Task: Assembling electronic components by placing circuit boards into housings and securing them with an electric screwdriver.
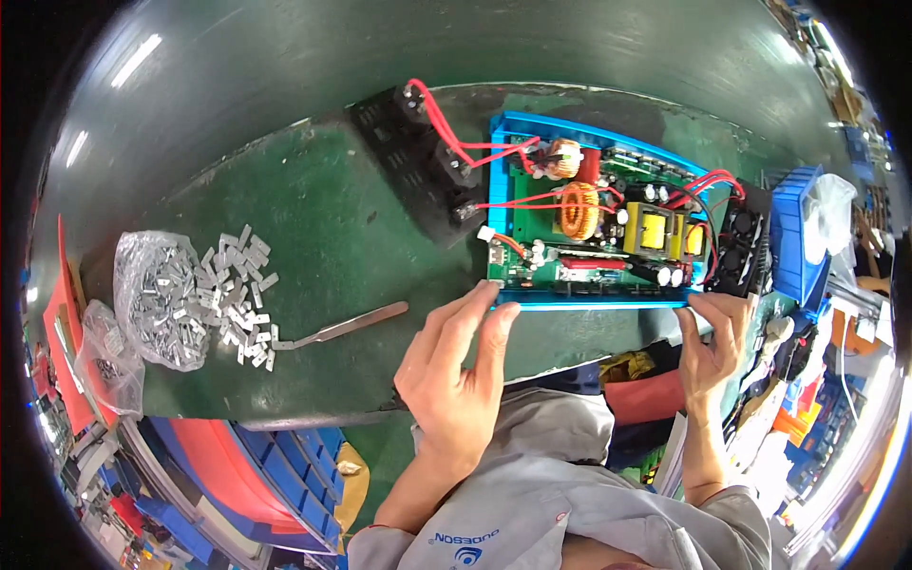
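I hold the case (589, 303) with left hand (451, 366) and right hand (712, 356) near the bench edge (556, 365), tweezers (356, 320) apart leftward.

There are two hands (451, 372), one blue casing (589, 306), one circuit board (534, 226), two ring coils (578, 211), two yellow transformers (653, 231), one pair of tweezers (347, 326) and dozens of metal pieces (235, 315) (too heaped to count).

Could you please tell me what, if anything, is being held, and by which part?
The blue housing, by its near side: the left hand at the left corner, the right hand at the right corner.
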A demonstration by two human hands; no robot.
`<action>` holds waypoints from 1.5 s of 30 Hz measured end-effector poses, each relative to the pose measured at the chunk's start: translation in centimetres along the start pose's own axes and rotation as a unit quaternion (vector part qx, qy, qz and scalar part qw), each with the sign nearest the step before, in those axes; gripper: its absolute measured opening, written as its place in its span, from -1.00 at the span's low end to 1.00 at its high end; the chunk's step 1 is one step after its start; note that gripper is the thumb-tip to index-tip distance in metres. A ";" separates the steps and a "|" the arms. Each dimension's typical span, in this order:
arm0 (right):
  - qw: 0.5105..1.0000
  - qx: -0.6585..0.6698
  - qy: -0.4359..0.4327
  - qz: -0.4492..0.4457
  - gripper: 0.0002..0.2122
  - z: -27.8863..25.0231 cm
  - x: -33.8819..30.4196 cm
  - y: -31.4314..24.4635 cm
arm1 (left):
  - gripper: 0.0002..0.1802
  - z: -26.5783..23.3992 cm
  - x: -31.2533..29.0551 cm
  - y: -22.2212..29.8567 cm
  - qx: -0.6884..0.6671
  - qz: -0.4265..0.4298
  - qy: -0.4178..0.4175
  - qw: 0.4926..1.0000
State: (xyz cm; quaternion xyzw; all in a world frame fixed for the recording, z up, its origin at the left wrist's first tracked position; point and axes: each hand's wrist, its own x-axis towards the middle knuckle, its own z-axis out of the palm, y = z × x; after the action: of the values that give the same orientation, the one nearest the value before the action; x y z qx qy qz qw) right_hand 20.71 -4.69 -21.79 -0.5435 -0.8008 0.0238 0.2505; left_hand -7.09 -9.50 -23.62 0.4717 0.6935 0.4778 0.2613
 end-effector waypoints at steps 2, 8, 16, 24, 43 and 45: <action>1.000 0.008 -0.006 0.019 -0.72 -0.2 0.1 -0.2 | -0.80 0.2 0.5 0.1 0.001 0.002 -0.002 1.000; 0.999 -0.007 0.005 0.034 -0.72 0.0 0.0 -1.0 | -0.77 1.2 3.4 0.1 -0.021 -0.031 -0.014 0.999; 1.000 0.001 0.000 0.029 -0.75 -0.7 0.1 -2.4 | -0.36 5.1 7.0 3.1 0.069 -0.028 -0.057 0.996; 0.980 0.190 -0.042 0.029 -0.77 -3.6 0.7 -2.5 | -0.42 12.6 15.5 2.2 0.101 0.069 -0.074 0.990; 0.915 0.276 0.003 0.295 -0.70 -5.5 1.3 3.2 | -0.51 14.5 17.0 5.5 0.205 0.111 -0.233 0.944; 0.897 0.333 -0.041 0.288 -0.72 -5.3 0.3 2.1 | -0.53 14.1 18.8 5.0 0.236 0.135 -0.256 0.928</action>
State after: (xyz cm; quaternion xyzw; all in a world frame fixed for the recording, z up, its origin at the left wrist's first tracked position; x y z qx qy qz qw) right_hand 24.67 -4.83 -17.67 -0.6336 -0.5639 0.3827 0.3663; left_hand -1.49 13.82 -23.10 0.7153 0.6253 0.1942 0.2440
